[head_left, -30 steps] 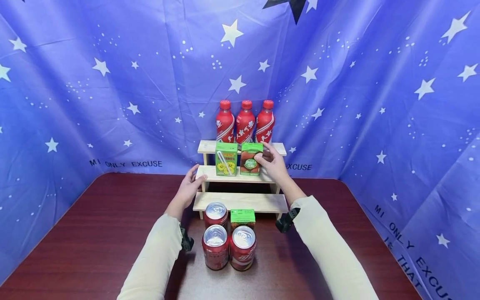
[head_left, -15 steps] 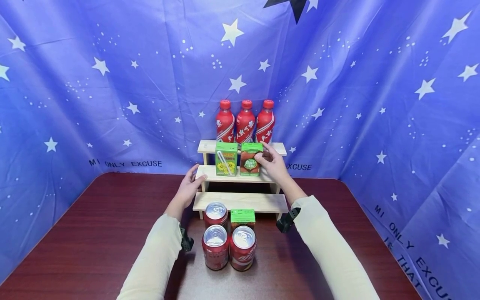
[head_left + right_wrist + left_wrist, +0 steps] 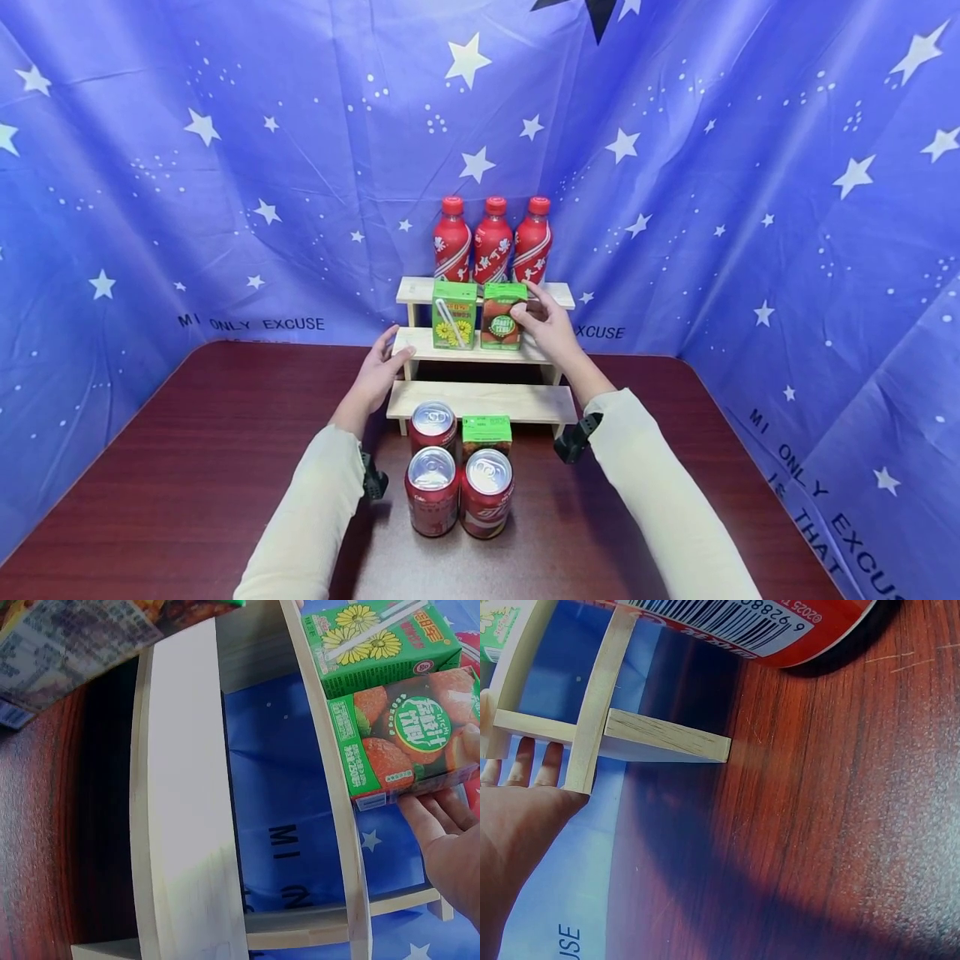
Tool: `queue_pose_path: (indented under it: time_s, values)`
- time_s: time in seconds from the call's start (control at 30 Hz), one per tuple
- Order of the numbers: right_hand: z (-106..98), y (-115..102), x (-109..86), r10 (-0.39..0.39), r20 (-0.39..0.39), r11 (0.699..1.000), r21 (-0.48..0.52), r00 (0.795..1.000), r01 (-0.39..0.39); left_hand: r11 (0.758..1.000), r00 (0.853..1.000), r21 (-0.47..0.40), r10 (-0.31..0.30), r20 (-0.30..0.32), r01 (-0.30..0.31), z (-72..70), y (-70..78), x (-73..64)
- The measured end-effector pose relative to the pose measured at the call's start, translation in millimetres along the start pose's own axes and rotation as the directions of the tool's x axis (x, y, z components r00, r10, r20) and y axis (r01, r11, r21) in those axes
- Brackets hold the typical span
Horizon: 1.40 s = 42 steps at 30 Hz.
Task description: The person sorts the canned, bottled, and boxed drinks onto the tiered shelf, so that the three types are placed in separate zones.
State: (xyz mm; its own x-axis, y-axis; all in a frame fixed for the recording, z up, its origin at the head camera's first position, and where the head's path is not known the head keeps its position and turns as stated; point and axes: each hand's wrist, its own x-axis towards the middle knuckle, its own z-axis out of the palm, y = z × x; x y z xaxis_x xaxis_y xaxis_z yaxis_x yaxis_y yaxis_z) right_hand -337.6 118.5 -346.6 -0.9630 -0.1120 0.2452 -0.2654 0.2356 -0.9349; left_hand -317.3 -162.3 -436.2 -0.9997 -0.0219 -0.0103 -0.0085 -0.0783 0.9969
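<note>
My right hand (image 3: 549, 332) holds a litchi juice box (image 3: 502, 317) upright on the middle step of a wooden three-step display stand (image 3: 480, 402). Its thumb lies on the printed front, and its fingers reach along the right side, as the right wrist view shows. To the left stands a green drink box (image 3: 453, 317) with yellow flowers and a straw, a narrow gap between the two in the head view. My left hand (image 3: 377, 372) grips the left end of the middle step, thumb on top; in the left wrist view its fingers show behind the side frame.
Three red bottles (image 3: 492, 242) line the top step. In front of the stand, on the dark red table (image 3: 247, 467), are three cola cans (image 3: 432, 492) and another green-topped juice box (image 3: 486, 433). A blue star-printed cloth (image 3: 315, 167) hangs behind and at both sides.
</note>
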Motion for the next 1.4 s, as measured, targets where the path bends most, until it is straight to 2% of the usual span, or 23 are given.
queue_pose_path:
  time_s: [0.27, 0.43, 0.7, 1.1, 1.4]
  values:
    - [-2, 0, 0.6, -0.028, 0.019, 0.998, -0.054, 0.999, 0.029, 1.000, 1.000, 0.004, 0.006, -0.005, -0.006, -0.5, 0.6, 0.3]
    - [-5, 2, -1.4, -0.010, 0.018, 0.996, -0.084, 1.000, 0.012, 1.000, 1.000, 0.013, 0.011, -0.002, -0.011, 0.6, 0.1, -0.5]
    - [-13, 3, -8.0, 0.021, 0.011, 0.998, -0.064, 1.000, -0.020, 1.000, 1.000, 0.008, 0.005, 0.001, -0.005, -0.5, 0.4, 2.1]
    - [-21, 9, -31.4, -0.005, 0.053, 0.988, -0.154, 0.999, 0.013, 1.000, 1.000, 0.018, 0.018, 0.001, -0.018, 0.7, -1.4, 0.4]
    - [-30, 10, -51.0, -0.011, 0.130, 0.973, -0.226, 0.991, 0.040, 1.000, 1.000, 0.018, 0.004, -0.002, -0.004, -0.1, -1.8, 1.3]
